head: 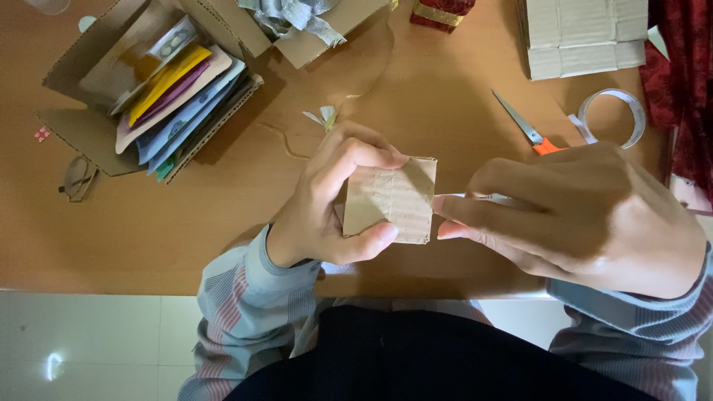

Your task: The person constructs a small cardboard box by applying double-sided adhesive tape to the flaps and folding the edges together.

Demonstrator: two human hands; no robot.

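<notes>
My left hand [334,197] grips a small square piece of corrugated cardboard [390,200] above the near part of a brown wooden table [223,223]; the thumb is under its lower edge and a finger curls over its top. My right hand [572,215] pinches a thin whitish strip [483,197], probably clear tape, between thumb and fingers, its tips touching the cardboard's right edge. Both sleeves are pale with red stripes.
An open cardboard box [96,74] with coloured papers lies at the back left, glasses [76,178] beside it. Orange-handled scissors [527,126], a clear tape roll [613,117], folded cardboard [583,37] and a red gift box [442,11] sit at the back right.
</notes>
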